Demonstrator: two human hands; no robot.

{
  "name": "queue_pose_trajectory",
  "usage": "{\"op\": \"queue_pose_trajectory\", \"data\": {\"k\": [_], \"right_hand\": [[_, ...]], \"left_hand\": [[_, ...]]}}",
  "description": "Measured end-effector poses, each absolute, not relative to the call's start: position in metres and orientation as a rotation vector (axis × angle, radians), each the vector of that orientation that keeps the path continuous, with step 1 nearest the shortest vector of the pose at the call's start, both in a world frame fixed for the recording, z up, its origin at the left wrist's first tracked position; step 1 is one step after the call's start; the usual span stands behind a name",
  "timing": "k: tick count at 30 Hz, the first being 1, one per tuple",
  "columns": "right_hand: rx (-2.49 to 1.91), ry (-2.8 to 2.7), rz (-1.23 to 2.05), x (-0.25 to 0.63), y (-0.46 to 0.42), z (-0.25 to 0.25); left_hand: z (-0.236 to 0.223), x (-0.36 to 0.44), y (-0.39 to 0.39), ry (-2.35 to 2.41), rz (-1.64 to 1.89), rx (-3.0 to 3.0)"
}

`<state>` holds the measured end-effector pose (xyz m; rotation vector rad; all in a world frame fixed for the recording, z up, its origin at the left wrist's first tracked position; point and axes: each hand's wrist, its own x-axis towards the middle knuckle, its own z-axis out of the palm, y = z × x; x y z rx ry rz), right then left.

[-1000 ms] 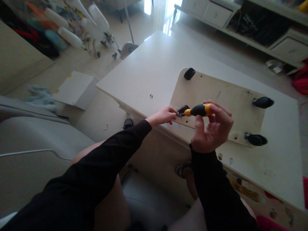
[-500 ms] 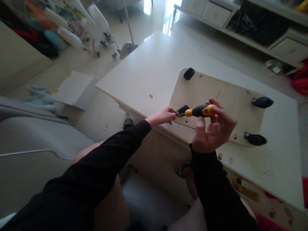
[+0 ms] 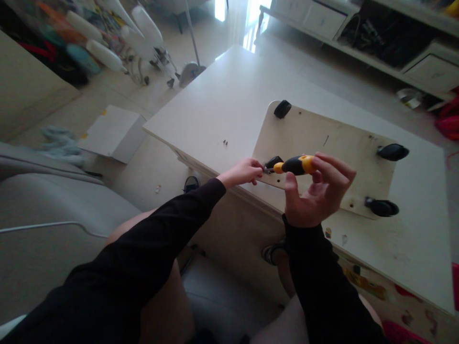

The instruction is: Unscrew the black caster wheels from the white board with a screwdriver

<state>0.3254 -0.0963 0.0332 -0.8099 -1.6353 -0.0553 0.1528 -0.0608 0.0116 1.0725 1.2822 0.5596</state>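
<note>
A pale board [image 3: 333,143] lies upside down on a cream table [image 3: 229,100], with black caster wheels at its corners [image 3: 282,109] [image 3: 392,152] [image 3: 382,208]. My right hand [image 3: 319,191] grips the black and yellow handle of a screwdriver [image 3: 294,165], its tip pointing left at the near-left caster [image 3: 272,163]. My left hand [image 3: 244,172] is closed in a pinch at that caster's mount, right at the screwdriver tip. What the fingers pinch is too small to make out.
Two small dark screws [image 3: 225,142] lie on the table left of the board. A white box [image 3: 113,131] sits on the floor to the left. A low cabinet [image 3: 358,28] runs along the back. My knees are below, at the table's near edge.
My right hand's fingers have shifted round the screwdriver handle, rolling it slightly. The left hand and the board have stayed in place.
</note>
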Motion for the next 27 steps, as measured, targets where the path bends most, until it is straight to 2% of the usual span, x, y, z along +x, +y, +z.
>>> {"op": "queue_pose_trajectory", "data": {"k": [10,15,22,27], "right_hand": [[-0.836,-1.68,0.017,0.327,-0.097,0.033],[-0.868,-1.614,-0.076,0.328,-0.096,0.034],[-0.786,-1.623,0.061,0.326,-0.096,0.032],[-0.859,-1.592,-0.06,0.327,-0.096,0.034]], "left_hand": [[0.007,0.152,-0.059,1.296,0.542,1.085],[0.008,0.152,-0.06,1.289,0.552,1.091],[0.003,0.153,-0.064,1.285,0.604,1.152],[-0.003,0.156,-0.071,1.396,0.643,1.358]]}}
